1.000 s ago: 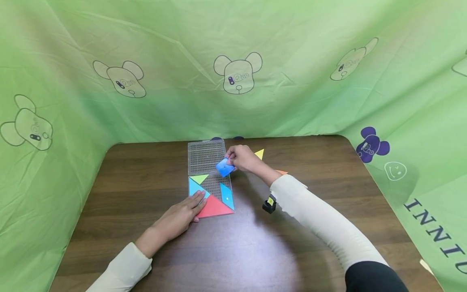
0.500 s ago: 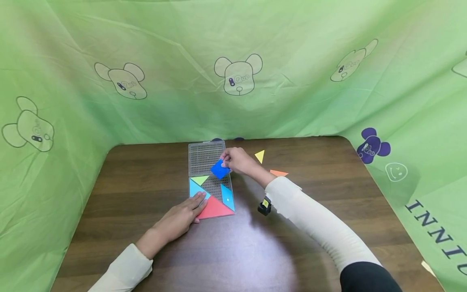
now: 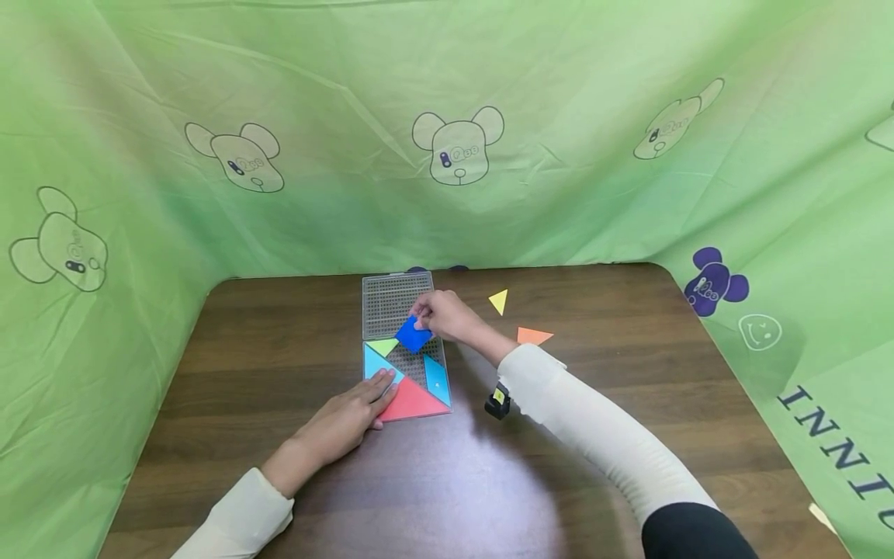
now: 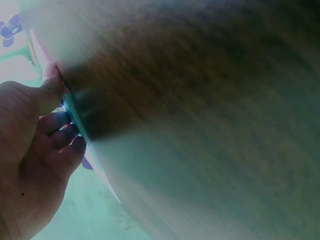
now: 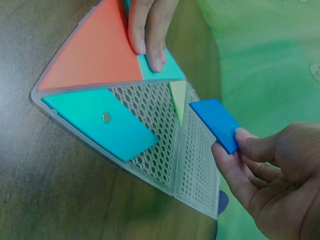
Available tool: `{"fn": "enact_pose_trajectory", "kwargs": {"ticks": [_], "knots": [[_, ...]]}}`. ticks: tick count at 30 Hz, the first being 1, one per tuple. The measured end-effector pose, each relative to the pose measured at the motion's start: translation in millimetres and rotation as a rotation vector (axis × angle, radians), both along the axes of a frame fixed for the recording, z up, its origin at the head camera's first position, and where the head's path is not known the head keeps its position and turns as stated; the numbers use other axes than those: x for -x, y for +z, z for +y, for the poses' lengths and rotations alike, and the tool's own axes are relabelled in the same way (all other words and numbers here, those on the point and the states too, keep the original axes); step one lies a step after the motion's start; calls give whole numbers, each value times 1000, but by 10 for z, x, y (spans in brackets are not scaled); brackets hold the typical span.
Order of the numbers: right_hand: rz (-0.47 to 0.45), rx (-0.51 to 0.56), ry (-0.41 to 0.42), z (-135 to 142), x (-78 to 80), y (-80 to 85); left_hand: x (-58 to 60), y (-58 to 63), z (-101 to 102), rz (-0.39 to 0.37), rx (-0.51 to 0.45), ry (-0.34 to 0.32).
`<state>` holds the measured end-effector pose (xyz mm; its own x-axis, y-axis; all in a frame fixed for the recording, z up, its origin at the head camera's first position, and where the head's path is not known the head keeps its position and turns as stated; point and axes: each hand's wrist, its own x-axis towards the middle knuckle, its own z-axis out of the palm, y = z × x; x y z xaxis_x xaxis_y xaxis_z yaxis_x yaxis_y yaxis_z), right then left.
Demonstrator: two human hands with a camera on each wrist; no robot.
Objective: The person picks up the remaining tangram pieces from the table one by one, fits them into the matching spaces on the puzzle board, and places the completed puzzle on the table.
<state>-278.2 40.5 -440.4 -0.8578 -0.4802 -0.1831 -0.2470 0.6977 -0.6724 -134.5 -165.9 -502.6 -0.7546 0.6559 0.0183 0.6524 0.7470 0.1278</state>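
Note:
Pinched between the thumb and fingers of my right hand (image 3: 449, 316) is a blue square tangram piece (image 5: 216, 120), tilted over the hinge of a clear, perforated case (image 3: 391, 299) that lies unfolded. My left hand (image 3: 347, 413) rests its straight fingers on the light-blue triangle (image 3: 378, 363) and the red triangle (image 3: 414, 400) in the near half; its thumb is by the case's edge. Also in that half are a light-green triangle (image 3: 380, 346) at the far left corner and a blue parallelogram (image 5: 102, 120) with a small round metal dot along the right side.
On the wooden table (image 3: 594, 310) right of the case lie a yellow triangle (image 3: 499, 301) and an orange triangle (image 3: 534, 335). A green printed curtain (image 3: 335, 210) rises behind the table and at both sides. A black wrist camera (image 3: 498, 401) hangs below the right sleeve.
My right hand has carried the blue square left and toward me, from the case's right edge to beside the light-green triangle. The left hand has stayed in place.

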Motion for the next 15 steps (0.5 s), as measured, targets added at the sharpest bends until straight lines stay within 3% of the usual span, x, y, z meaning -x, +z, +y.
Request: {"fn": "enact_pose_trajectory", "kwargs": {"ticks": [15], "knots": [[11,-3,60,-88,-51,-182,14,-26,-5,3,12,-7]]}}
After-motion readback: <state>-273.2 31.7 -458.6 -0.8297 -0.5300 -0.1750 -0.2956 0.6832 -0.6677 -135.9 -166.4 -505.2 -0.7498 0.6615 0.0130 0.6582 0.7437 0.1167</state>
